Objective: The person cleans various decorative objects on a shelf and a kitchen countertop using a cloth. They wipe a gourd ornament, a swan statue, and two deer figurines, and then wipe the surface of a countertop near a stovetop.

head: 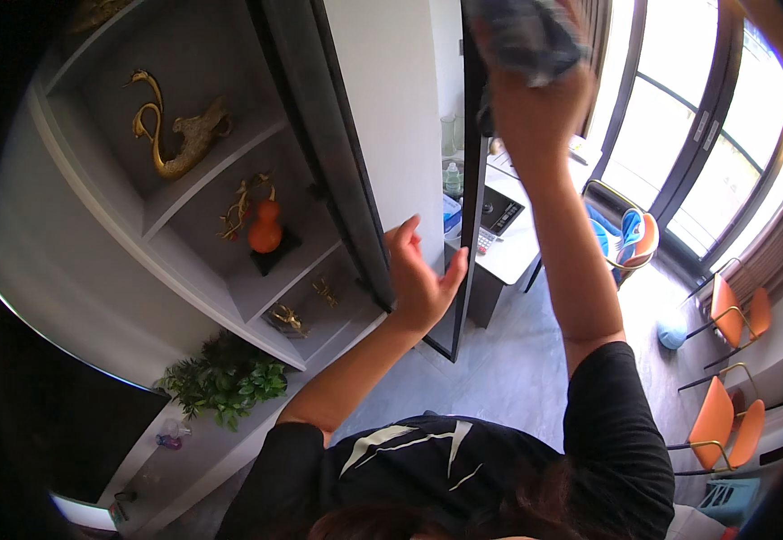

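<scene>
My right hand [540, 111] is raised at the top of the view and grips a bunched grey cloth [533, 42], blurred. The cloth is beside the upper part of a black door-frame edge [470, 223]; whether it touches the frame I cannot tell. Lower down, my left hand [424, 280] holds nothing, its thumb and fingers spread. It is between that edge and a second black frame member [327, 135] on the left. Contact between the left hand and the door is unclear.
Left, a shelf unit [196, 202] holds a gold swan ornament [182, 142] and an orange gourd ornament [265, 229]. Below is a leafy plant [229, 381]. Beyond the door stand a white desk [513, 260] and orange chairs [712, 418]. A blue ball [671, 333] lies on the floor.
</scene>
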A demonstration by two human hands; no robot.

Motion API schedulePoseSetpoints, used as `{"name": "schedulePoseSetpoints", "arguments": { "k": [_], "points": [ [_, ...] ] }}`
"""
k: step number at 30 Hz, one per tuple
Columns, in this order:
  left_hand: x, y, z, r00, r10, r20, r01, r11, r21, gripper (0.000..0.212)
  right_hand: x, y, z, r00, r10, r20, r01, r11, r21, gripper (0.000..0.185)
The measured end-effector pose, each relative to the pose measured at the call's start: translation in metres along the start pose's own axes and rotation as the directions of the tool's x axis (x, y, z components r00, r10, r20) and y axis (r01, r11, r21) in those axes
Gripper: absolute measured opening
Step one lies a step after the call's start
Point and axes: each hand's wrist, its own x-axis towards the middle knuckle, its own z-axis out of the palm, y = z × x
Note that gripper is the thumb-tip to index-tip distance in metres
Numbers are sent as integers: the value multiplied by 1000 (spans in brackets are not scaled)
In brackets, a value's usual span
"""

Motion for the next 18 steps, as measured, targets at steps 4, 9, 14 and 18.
{"name": "schedulePoseSetpoints", "arguments": {
  "k": [4, 9, 14, 18],
  "points": [
    [-28, -10, -47, 994, -107, 2, 107, 994, 8, 62, -61, -24, 15, 998, 51, 20, -53, 996, 72, 39],
    [-59, -21, -96, 973, -228, 44, 226, 973, 42, 58, -250, -18, -18, 913, 364, 183, -389, 913, 123, 37],
    [-94, -41, -140, 976, -216, -2, 211, 953, 217, 55, -235, -31, -21, 923, 337, 186, -349, 936, 37, 31],
    [-107, -45, -150, 964, -264, -29, 262, 927, 270, 57, -112, -35, 8, 985, 165, -46, -162, 984, 69, 26]
  ]
}}
